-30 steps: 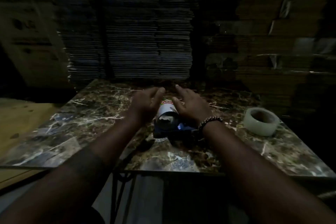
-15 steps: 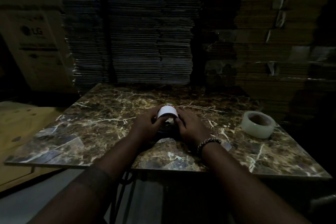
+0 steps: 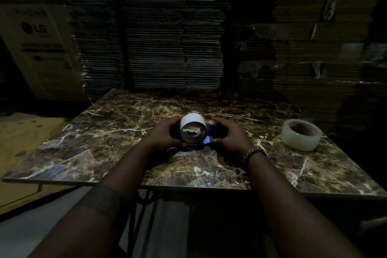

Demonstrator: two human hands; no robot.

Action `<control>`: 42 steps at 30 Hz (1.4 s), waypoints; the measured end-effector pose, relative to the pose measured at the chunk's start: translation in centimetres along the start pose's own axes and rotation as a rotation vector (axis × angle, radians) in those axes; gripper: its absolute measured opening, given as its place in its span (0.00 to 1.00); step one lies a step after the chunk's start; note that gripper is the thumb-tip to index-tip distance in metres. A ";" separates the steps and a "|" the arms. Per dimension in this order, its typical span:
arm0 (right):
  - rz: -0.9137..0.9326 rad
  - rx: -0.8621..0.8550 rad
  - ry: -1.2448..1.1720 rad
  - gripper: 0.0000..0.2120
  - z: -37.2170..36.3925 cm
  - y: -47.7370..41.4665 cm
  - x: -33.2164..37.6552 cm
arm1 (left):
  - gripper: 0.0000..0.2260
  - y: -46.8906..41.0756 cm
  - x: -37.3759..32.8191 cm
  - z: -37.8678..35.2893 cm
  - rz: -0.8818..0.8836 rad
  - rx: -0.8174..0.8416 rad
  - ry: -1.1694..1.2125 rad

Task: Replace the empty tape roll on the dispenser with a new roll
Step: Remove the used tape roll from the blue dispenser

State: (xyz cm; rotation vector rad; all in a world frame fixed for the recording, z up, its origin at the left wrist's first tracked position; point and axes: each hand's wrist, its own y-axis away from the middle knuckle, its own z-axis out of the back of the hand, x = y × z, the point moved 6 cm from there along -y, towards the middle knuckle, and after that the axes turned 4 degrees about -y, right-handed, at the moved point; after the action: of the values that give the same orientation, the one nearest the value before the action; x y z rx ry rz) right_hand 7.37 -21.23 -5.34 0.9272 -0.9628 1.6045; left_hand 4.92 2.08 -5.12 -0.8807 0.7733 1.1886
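A blue tape dispenser sits between both hands at the middle of the marble table. On it is an empty white cardboard core, its open end facing me. My left hand curls round the core's left side. My right hand grips the dispenser's right end, which it mostly hides. A full roll of clear tape lies flat on the table to the right, well apart from my right hand.
Tall stacks of flattened cardboard rise right behind the table. A printed carton leans at the left. A wooden board lies beside the table's left edge. The room is dim.
Both hands came down from hovering open over the dispenser and closed on it. The dispenser has been tipped up, so the core's open end now faces me.
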 end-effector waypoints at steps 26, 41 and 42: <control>0.019 -0.254 0.250 0.14 1.5 -1.2 -0.2 | 0.31 0.6 0.4 -0.9 0.082 0.078 0.149; -0.065 0.043 -0.166 0.20 -0.7 -0.7 -0.2 | 0.29 0.8 -0.2 -2.1 0.084 0.148 0.209; -0.059 0.053 -0.171 0.20 -0.8 -0.6 0.0 | 0.28 0.8 -0.2 -2.1 0.074 0.150 0.206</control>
State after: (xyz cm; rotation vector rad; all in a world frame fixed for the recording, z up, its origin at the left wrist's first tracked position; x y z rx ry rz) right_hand 7.87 -20.38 -5.59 1.1339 -1.0044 1.5258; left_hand 4.01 0.19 -6.03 -0.8644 1.0565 1.0989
